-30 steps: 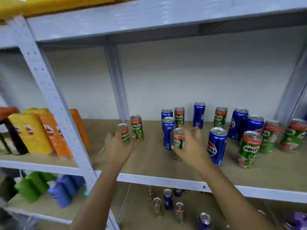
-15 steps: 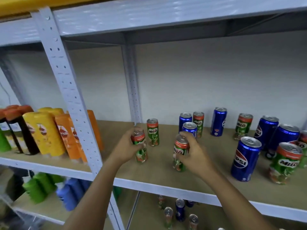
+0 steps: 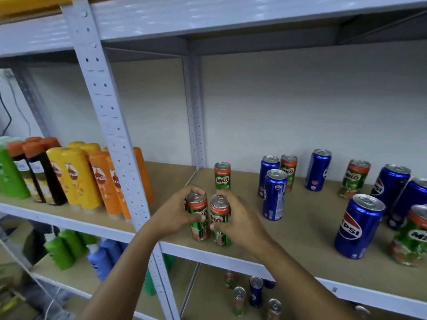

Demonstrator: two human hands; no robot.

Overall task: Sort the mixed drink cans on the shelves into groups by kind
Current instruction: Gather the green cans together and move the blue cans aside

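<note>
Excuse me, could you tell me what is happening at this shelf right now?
A person is grouping drink cans by kind. The left hand grips one green Milo can and the right hand grips another, side by side near the wooden shelf's front edge. A third Milo can stands behind. Blue Pepsi cans remain mixed rightward.

Near the shelf's [image 3: 288, 255] front edge, the left hand [image 3: 175, 213] and right hand [image 3: 238, 218] each grip an upright Milo can [image 3: 199, 218] [image 3: 220, 221], side by side, a third Milo [image 3: 222, 176] behind, Pepsi cans [image 3: 275, 195] rightward.
</note>
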